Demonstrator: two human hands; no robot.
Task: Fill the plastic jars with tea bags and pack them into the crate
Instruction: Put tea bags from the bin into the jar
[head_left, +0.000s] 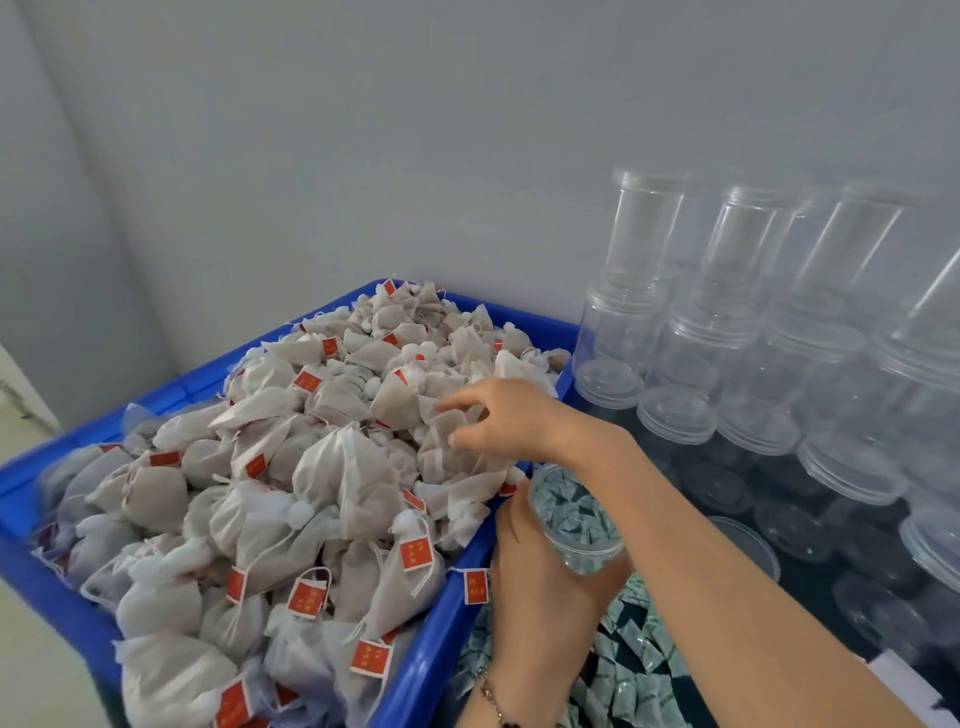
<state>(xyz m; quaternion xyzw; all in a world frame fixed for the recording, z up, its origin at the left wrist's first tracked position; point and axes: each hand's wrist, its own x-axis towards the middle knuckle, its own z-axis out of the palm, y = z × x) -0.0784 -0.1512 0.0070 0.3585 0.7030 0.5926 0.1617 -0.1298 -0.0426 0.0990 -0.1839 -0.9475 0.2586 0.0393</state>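
A blue crate (31, 499) at the left is heaped with beige tea bags (291, 467) that carry red tags. My right hand (506, 418) reaches over the heap's right side. Its fingers are spread and loosely bent and touch the bags, with none plainly held. Below it, my left hand (540, 577) grips a clear plastic jar (576, 519) from underneath, just beside the crate's right rim. The jar is tilted towards the crate and holds several small green packets.
Stacks of empty clear jars with lids (727, 322) fill the dark table (810, 582) at the right, up against the grey wall. A pile of green packets (628, 670) lies under my forearms at the bottom. A bracelet (491, 696) is on my left wrist.
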